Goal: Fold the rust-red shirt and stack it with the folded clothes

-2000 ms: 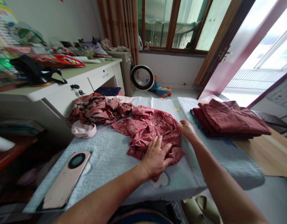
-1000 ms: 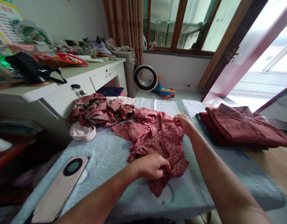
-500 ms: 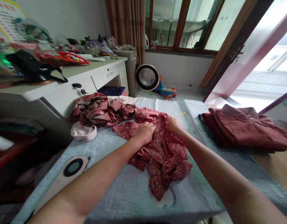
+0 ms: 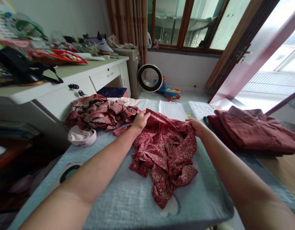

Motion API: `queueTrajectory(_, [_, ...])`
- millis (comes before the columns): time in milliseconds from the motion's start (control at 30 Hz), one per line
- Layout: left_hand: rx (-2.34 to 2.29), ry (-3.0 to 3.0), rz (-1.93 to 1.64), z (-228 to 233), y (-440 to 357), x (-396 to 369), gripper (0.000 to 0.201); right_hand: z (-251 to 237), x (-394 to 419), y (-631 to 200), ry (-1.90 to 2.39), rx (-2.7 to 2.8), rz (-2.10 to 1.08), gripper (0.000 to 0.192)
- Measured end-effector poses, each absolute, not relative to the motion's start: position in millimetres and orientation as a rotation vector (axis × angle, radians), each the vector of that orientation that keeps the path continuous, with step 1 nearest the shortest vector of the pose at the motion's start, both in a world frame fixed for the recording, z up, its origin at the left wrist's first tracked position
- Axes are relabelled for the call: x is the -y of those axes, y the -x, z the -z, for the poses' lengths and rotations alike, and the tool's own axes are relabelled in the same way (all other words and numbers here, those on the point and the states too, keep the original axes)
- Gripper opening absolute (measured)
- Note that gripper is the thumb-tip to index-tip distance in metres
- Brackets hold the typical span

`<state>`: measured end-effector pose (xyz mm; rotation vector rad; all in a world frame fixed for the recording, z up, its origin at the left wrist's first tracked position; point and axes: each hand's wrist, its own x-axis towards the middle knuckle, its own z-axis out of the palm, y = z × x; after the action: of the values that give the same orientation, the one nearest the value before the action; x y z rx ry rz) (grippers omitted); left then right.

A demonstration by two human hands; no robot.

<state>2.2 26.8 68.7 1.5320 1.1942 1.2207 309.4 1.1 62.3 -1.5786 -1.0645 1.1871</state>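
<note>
A crumpled red garment with a small pale print (image 4: 162,150) lies on the blue cloth-covered table (image 4: 123,198), its far edge lifted between my hands. My left hand (image 4: 140,122) pinches that edge at its left. At the right, my right hand (image 4: 195,125) grips the fabric near the far corner. Between them the cloth is drawn out and shows a fold or opening. Whether it is a shirt or a dress I cannot tell. Just left of it rests a bunched pink-red patterned cloth (image 4: 97,111), with a pale pink fabric band (image 4: 82,136) before it.
Folded dark red clothes (image 4: 255,129) are stacked at the right. My left forearm partly covers a pale flat object with a dark round panel (image 4: 69,172). A white desk (image 4: 90,72) full of items stands left; beyond are an open round washer door (image 4: 150,78) and a blue-orange ride-on toy (image 4: 170,91).
My hands have moved apart, the left one leftward and away from me, the right one to the right. The garment's far edge is now raised and spread wider between them.
</note>
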Motion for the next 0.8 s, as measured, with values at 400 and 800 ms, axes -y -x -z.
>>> queueTrajectory(400, [-1.661,-1.457,-1.288,-59,21,-40,0.015,-66,35,-269,1.621,2.091,-0.177,0.02])
queueTrajectory(800, [-1.523,-1.418,-1.261,-66,40,-49,0.061,-69,35,-270,1.572,1.749,-0.737,0.013])
